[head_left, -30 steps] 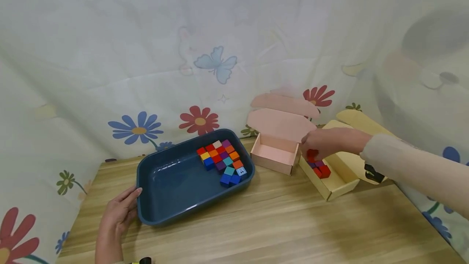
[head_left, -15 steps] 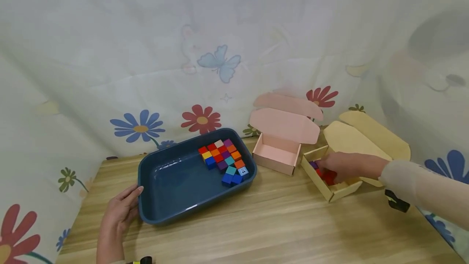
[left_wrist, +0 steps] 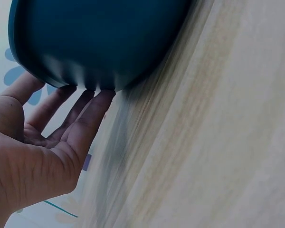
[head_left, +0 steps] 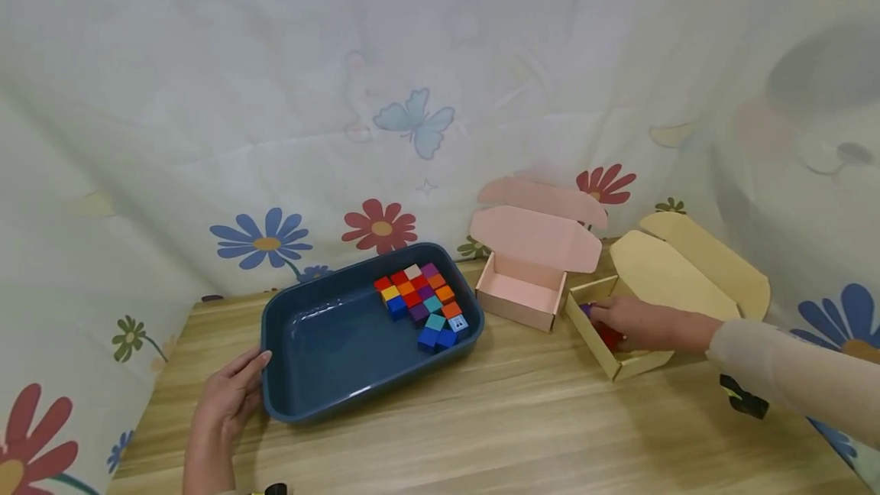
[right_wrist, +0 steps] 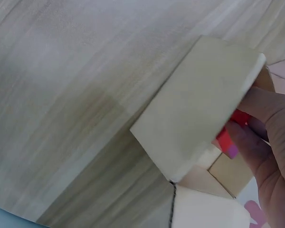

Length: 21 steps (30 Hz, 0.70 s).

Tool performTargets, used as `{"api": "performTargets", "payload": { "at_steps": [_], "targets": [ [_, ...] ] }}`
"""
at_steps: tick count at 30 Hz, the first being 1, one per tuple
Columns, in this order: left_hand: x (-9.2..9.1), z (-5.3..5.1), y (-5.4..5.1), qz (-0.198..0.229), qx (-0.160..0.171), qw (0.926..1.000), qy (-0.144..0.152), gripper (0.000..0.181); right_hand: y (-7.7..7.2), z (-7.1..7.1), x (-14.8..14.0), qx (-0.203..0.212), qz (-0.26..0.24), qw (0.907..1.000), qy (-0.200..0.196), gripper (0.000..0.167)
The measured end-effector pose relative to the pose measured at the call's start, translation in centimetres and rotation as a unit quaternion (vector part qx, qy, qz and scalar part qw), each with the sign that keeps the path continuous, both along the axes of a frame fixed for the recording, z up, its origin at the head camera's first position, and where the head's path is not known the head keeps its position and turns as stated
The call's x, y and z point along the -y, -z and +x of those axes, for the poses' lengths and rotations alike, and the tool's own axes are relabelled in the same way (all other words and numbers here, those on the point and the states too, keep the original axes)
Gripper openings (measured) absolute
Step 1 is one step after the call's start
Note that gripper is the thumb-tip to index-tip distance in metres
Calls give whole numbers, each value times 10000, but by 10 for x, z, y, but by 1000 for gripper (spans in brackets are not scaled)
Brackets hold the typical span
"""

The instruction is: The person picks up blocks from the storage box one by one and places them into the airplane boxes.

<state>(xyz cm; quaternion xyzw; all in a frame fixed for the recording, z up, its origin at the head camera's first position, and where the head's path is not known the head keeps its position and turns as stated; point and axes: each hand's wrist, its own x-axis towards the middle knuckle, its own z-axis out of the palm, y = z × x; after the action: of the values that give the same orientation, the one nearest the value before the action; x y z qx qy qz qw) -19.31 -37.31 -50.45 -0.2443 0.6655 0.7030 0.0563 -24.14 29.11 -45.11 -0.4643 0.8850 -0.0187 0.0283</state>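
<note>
Head view: mounted above the table (head_left: 481, 418), facing forward and down; wide coverage, from the left hand (head_left: 230, 392) to the right hand (head_left: 632, 321), with the cloth (head_left: 275, 98) behind. Left wrist view: close range, tilted, facing the tray's (left_wrist: 95, 42) outer end. Right wrist view: close range, tilted, facing the yellow box's (right_wrist: 199, 104) outer wall. Each wrist view shares its hand and container with the head view.

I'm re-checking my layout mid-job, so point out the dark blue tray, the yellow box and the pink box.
Dark blue tray (head_left: 337, 354): head view, bare floor inside.
Yellow box (head_left: 591, 337): head view, outer face of its long wall.
Pink box (head_left: 516, 310): head view, front wall.
</note>
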Motion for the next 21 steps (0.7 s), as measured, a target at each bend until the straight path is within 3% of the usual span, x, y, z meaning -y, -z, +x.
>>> {"api": "performTargets", "payload": {
  "at_steps": [10, 14, 18, 21],
  "targets": [
    [1, 0, 1, 120, -105, 9999, 48, 84, 15, 3, -1, -381, -85, 9988, 279, 40],
    [2, 0, 2, 157, -111, 9998, 21, 83, 15, 3, -1, -237, -120, 9989, 383, 35],
    [1, 1, 3, 174, -91, 9998, -3, 82, 8, 0, -2, 73, 0, 9989, 472, 31],
    [0, 1, 3, 147, -80, 9999, -3, 83, -8, -3, -1, 106, 44, 9976, 682, 24]
  ]
}}
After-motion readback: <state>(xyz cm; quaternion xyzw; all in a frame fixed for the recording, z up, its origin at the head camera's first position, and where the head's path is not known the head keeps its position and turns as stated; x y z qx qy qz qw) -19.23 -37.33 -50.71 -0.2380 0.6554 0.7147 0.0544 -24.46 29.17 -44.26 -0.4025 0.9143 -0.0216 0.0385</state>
